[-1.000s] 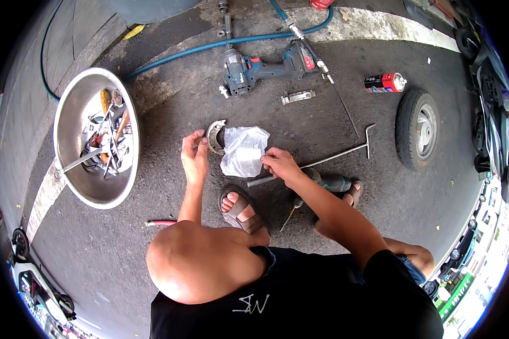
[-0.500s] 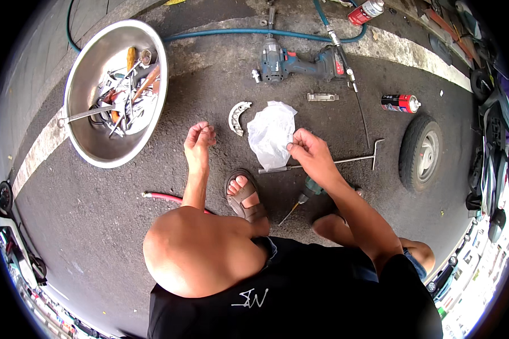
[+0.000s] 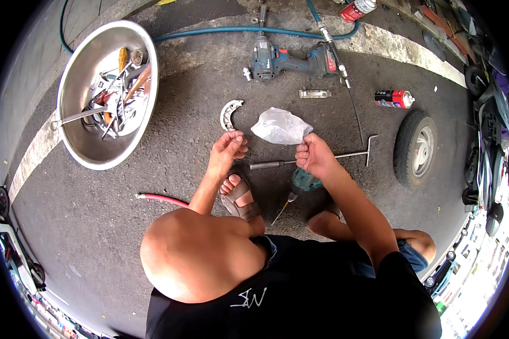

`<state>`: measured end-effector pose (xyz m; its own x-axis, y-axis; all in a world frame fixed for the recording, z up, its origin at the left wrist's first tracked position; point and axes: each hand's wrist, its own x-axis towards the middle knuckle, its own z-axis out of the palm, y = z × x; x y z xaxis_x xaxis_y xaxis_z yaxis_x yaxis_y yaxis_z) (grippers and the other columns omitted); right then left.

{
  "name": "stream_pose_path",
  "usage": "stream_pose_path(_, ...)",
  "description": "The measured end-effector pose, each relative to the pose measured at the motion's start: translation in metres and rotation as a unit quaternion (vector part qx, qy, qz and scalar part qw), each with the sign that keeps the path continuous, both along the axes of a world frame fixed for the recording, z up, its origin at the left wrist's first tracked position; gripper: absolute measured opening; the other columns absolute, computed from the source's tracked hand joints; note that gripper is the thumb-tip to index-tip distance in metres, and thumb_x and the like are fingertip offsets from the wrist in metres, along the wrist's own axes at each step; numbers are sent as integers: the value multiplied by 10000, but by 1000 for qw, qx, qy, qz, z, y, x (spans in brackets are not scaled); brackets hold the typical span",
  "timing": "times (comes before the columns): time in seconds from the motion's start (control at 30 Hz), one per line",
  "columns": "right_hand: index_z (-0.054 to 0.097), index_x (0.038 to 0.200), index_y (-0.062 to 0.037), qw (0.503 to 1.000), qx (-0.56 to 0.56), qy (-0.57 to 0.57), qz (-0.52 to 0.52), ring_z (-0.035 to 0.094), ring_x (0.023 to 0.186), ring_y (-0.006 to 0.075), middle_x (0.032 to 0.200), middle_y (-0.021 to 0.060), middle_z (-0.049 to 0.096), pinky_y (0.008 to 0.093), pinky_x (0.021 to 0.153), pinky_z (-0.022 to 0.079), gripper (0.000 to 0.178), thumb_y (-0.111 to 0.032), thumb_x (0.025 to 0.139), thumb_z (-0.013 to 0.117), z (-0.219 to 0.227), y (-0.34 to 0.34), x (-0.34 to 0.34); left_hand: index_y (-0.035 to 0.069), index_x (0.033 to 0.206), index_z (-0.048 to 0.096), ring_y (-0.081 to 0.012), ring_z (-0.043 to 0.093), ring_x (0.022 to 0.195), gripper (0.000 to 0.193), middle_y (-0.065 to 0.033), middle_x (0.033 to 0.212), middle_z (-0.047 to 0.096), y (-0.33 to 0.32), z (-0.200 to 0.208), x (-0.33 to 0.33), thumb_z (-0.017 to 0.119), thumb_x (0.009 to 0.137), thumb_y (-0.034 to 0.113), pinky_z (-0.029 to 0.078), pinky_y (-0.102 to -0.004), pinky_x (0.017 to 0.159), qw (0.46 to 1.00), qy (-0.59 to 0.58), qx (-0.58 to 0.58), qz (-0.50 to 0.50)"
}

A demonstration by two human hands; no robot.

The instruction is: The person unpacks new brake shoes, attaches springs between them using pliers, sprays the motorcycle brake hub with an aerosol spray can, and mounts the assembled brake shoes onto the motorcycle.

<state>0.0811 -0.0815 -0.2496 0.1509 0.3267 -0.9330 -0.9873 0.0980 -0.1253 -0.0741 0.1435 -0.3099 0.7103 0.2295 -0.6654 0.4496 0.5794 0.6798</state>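
Note:
My right hand (image 3: 315,155) pinches the edge of a translucent white plastic bag (image 3: 280,125), which hangs crumpled to the left of the fingers. My left hand (image 3: 228,150) has its fingers curled together; whether anything small is inside them is hidden. Just beyond those fingertips, a curved metal brake shoe (image 3: 228,117) lies on the asphalt. Below the right hand, a long T-handle socket wrench (image 3: 328,158) stretches across the ground. A green cordless drill (image 3: 303,182) lies between my feet, partly hidden by my right forearm.
At left a steel basin (image 3: 76,135) holds several hand tools. A cordless impact wrench (image 3: 291,61), a metal bracket (image 3: 315,94) and a blue hose (image 3: 209,32) lie ahead. A spray can (image 3: 394,99) and a wheel (image 3: 417,148) are at right; a red hose (image 3: 161,198) lies lower left.
My left hand has moved right, close to the brake shoe. The bag has swung from upright to a flatter, sideways shape as my right hand shifted slightly. The view has drifted a little.

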Motion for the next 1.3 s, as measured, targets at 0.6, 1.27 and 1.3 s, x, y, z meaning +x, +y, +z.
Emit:
stream_pose_path(0.6, 591, 949, -27, 816, 65, -342, 461, 617, 672, 178, 760, 70, 623, 333, 615, 491, 215, -241, 925, 605, 17, 49, -89, 33, 1280, 571, -159, 634, 996, 467, -53, 1135, 658, 23, 46, -22, 545, 822, -53, 508, -301, 894, 998, -45, -42, 3)
stream_pose_path(1.27, 565, 1082, -59, 324, -132, -593, 726, 529, 1038, 323, 1048, 116, 554, 438, 872, 462, 585, -410, 679, 804, -18, -124, -18, 4, 1214, 575, -203, 580, 1115, 295, -110, 1165, 629, 91, 70, -73, 617, 953, 135, 429, -341, 1011, 907, -26, 402, 127)
stream_pose_path(1.3, 584, 1032, -56, 347, -95, -565, 743, 532, 1025, 330, 1019, 115, 560, 437, 866, 465, 568, -438, 669, 798, -22, -125, -11, 3, 1207, 576, -186, 598, 1072, 280, -105, 1126, 643, 83, 65, -68, 612, 953, 115, 449, -322, 983, 935, -43, 332, 121)
